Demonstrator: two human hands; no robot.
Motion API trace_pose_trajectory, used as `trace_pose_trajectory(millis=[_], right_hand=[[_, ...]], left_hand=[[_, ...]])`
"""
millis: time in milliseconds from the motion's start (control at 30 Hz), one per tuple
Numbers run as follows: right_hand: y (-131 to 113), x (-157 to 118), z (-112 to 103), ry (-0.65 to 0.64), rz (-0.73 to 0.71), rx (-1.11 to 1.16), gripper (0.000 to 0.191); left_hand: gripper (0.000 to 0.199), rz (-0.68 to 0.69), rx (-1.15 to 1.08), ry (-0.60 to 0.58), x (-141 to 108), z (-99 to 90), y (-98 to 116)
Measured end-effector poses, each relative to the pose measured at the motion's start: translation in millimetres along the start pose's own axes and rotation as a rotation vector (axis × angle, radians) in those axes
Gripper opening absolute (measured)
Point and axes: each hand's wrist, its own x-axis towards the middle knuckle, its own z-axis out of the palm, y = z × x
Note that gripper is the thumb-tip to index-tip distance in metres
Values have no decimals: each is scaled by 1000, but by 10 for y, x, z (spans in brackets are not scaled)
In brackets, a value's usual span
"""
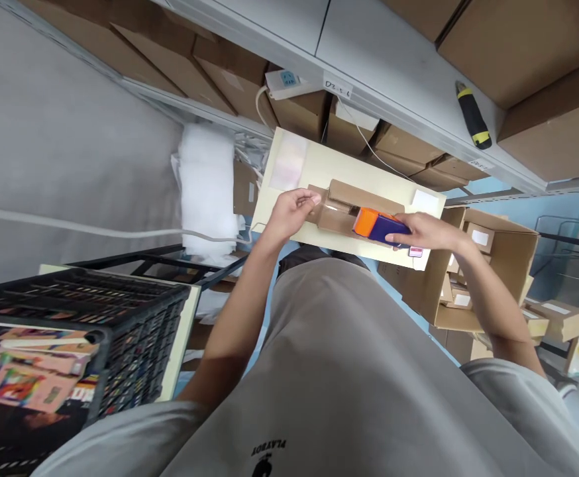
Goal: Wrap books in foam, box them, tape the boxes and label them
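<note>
A narrow brown cardboard box (364,197) lies on a pale yellow board-like tabletop (299,235) in front of me. At its left end, my left hand (292,211) has thumb and fingers pinched together at a cardboard flap (315,211). A shiny spot shows on the cardboard beside it. My right hand (421,232) grips an orange and dark-blue block-shaped object (379,225) over the right part of the box; its exact kind is unclear. Close below the right hand lies a small pink-and-white item (415,252).
Shelving with brown cartons (309,116) runs behind the tabletop, holding a power strip (289,83) and a black-and-yellow cutter-like tool (473,116). An open carton (501,232) of small boxes stands right. At left are a black crate (135,311), white wrapping (206,179) and a cable (120,230).
</note>
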Motion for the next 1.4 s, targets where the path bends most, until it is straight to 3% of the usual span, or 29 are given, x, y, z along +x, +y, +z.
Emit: trace_pose_trajectory(millis=[167, 367, 833, 1000, 1167, 1333, 1400], right_hand=[[160, 450, -207, -196, 7, 246, 63], [330, 859, -87, -208, 33, 314, 66], [408, 1142, 3, -212, 17, 303, 52], [415, 1238, 57, -208, 32, 297, 47], [430, 1249, 82, -212, 28, 301, 45], [402, 1182, 63, -212, 37, 324, 50], [387, 1166, 53, -217, 38, 330, 53]], left_hand=[[22, -113, -143, 30, 238, 155, -306], [11, -274, -211, 71, 359, 206, -587], [13, -313, -299, 104, 462, 203, -1053], [13, -385, -155, 98, 559, 310, -1223], [14, -337, -69, 82, 579, 455, -1331], [49, -191, 95, 166, 453, 434, -1343], [51, -110, 154, 197, 413, 435, -1271]])
